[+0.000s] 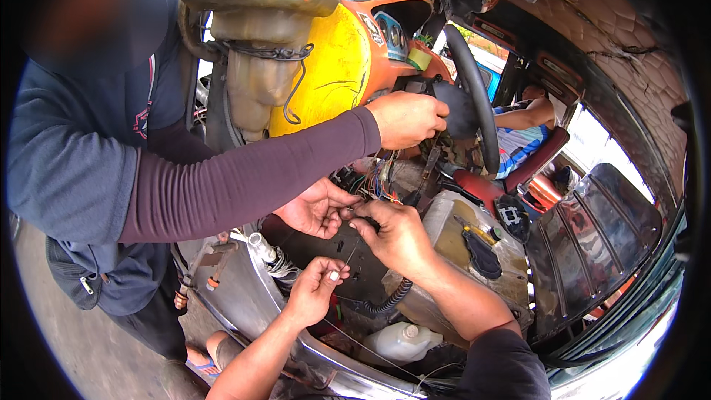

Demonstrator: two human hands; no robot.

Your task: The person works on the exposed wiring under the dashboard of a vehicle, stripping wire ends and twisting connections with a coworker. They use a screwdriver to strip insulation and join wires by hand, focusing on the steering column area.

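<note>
My left hand (pixel 314 292) is closed in a pinch on a thin wire (pixel 351 251) that rises toward my other hand. At its thumb tip shows a small white spot I cannot make out. Above and to the right, my right hand (pixel 396 237) is closed, fingertips pinched round a small dark piece that is mostly hidden. A co-worker's open-palmed hand (pixel 315 209) meets my right fingertips. The co-worker's other hand (pixel 409 120) is closed beside the steering wheel (pixel 478 100), above a bundle of loose coloured wires (pixel 381 181).
A co-worker in a dark sleeve (pixel 252 172) leans in from the left. Below my hands lie a white plastic jug (pixel 404 342) and a black corrugated hose (pixel 389 298). A worn beige engine cover (pixel 452 233) carries tools. Another person (pixel 522 130) sits beyond the steering wheel.
</note>
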